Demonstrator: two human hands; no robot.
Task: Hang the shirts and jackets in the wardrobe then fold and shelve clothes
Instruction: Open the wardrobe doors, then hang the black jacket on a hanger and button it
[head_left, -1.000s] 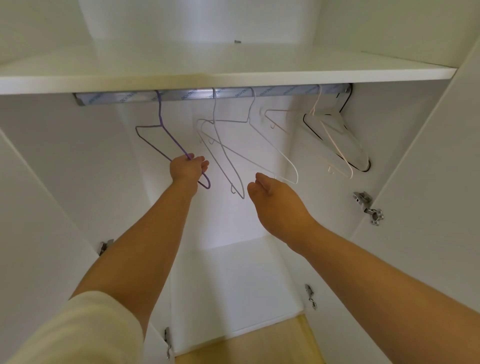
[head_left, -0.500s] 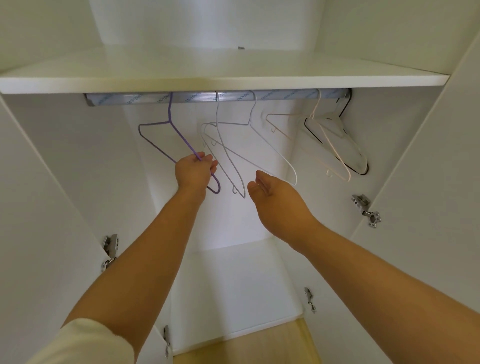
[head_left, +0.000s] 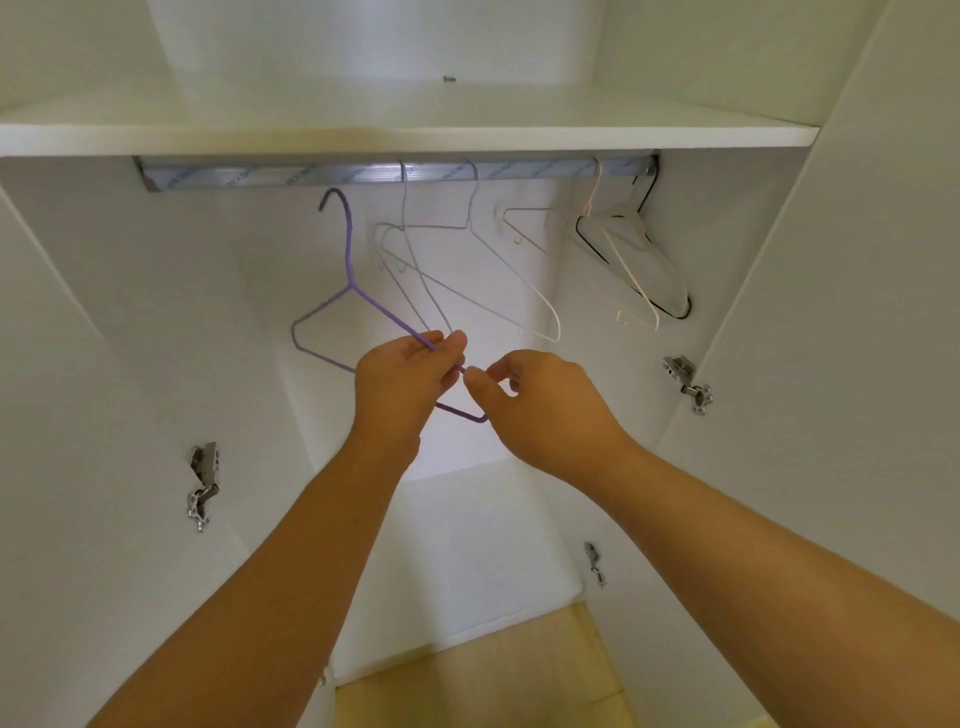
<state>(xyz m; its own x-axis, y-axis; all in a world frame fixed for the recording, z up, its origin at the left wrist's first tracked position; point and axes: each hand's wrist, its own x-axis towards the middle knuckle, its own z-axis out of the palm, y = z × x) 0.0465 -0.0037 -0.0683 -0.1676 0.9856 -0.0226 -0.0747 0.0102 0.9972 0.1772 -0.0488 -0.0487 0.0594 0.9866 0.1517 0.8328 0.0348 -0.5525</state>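
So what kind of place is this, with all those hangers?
It looks like the inside of a wardrobe. A metal rail runs under a white shelf, wire hangers hook over it, and door hinges sit on the sides. The left hand and right hand hold a purple hanger.

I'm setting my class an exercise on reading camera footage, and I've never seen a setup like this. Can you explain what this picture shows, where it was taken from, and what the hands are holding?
There is no machine here. A person wears a camera on the head, so you look forward and down along both bare arms into an open wardrobe. The left hand and right hand both pinch the wire of a purple hanger, whose hook looks clear of the rail. Several pale hangers and a black hanger hang on that rail, under a shelf. No clothes are in view.
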